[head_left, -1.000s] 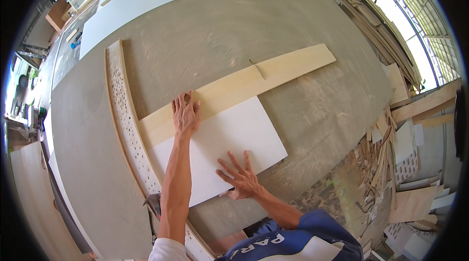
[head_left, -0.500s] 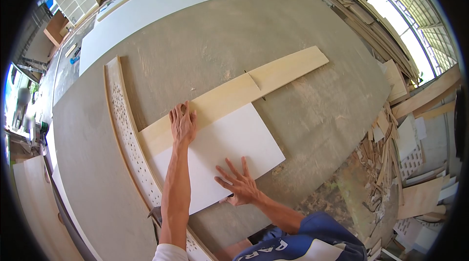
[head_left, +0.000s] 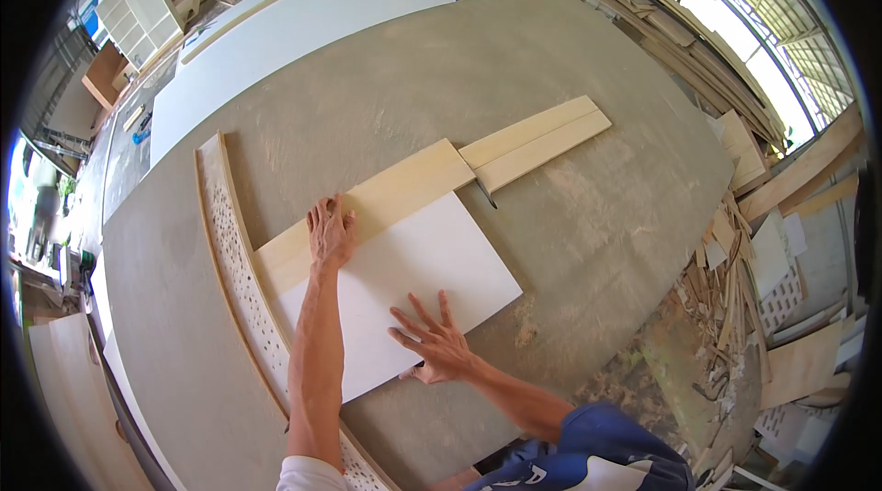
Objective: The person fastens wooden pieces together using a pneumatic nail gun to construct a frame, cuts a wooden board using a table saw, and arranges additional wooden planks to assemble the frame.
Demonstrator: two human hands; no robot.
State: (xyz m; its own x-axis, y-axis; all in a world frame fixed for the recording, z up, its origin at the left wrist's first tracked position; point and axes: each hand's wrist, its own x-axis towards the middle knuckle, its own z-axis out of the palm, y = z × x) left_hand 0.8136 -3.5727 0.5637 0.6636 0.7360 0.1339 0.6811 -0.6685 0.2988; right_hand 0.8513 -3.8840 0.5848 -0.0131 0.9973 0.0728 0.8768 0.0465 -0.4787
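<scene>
Tabletop (head_left: 156, 307): broad, grey-brown, dust-marked.

Speckled rail (head_left: 250, 280): long, raised edges, at 8 o'clock, running toward 11 and 6.

Left hand (head_left: 331, 232): at 9 o'clock, bare; fingertips bent down onto the plywood strip; whether the grip pinches anything cannot be told.

Plywood strip (head_left: 404, 183): pale, on the tabletop, at 10 o'clock, its lower end by the rail.

White panel (head_left: 427, 257): rectangular, between 6 and 7 o'clock, lying along the strip's near side.

Right hand (head_left: 436, 351): at 6 o'clock; grip released, fingers spread flat on the panel, thumb at its near edge.

Plywood length (head_left: 537, 146): at 2 o'clock, beyond the strip's far end, lengthwise line along it.

Wood offcuts (head_left: 726, 307): heaped, at 4 o'clock, beside the tabletop.
</scene>
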